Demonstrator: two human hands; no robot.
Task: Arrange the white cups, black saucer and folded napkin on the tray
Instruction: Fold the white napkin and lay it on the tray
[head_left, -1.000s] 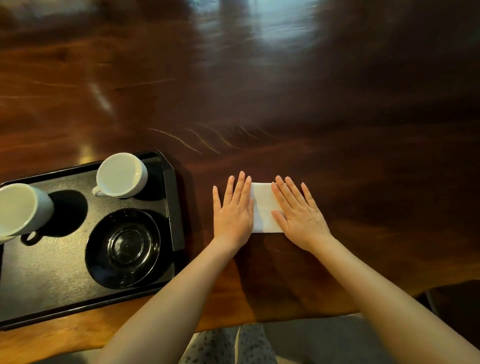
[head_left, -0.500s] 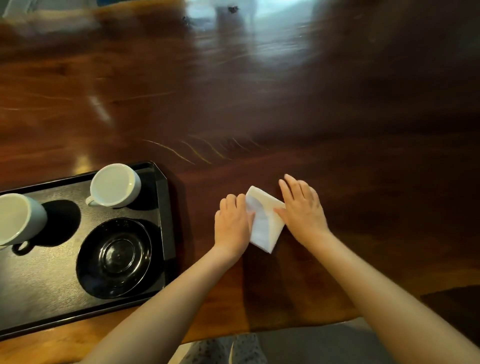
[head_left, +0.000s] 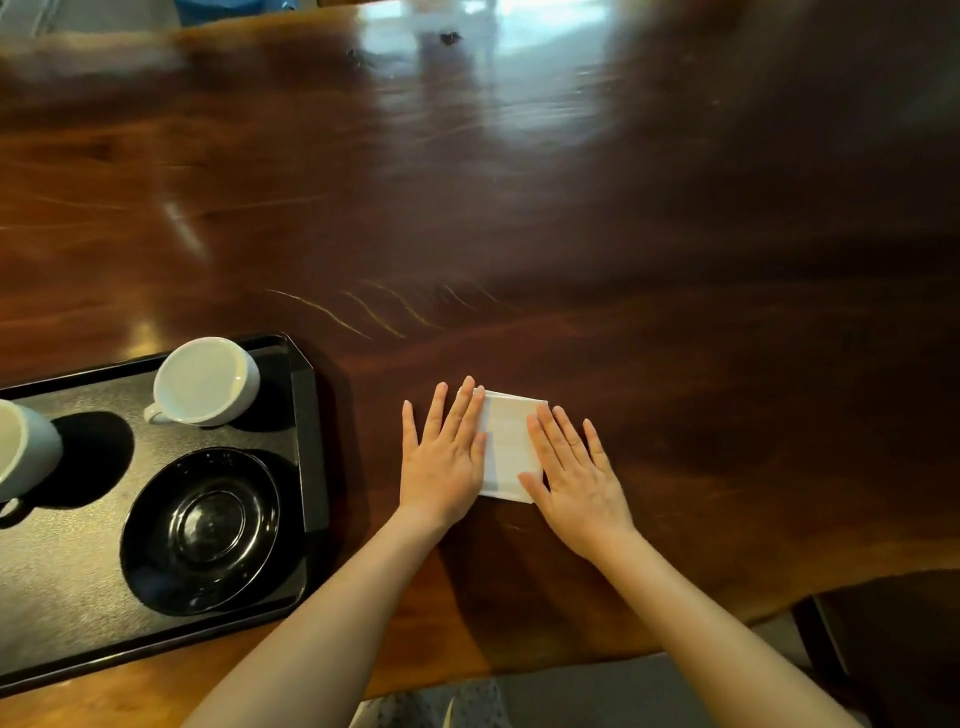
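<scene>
A folded white napkin (head_left: 508, 448) lies flat on the dark wooden table (head_left: 571, 218), right of the tray. My left hand (head_left: 444, 457) presses flat on its left edge and my right hand (head_left: 574, 475) lies flat on its right side, fingers spread. The black tray (head_left: 67, 587) sits at the lower left. On it stand a white cup (head_left: 205, 382) at the back right, a second white cup (head_left: 23, 449) cut off by the left edge, and a black saucer (head_left: 202, 527) at the front right.
The table's near edge runs along the bottom, with patterned fabric (head_left: 441, 706) below it. A dark chair part (head_left: 893, 644) shows at the lower right. Pale scratches (head_left: 374, 309) mark the wood behind the tray.
Half a second ago the napkin was lifted and turned between curled fingers. Now it lies flat and smaller, with both hands pressed open on it.
</scene>
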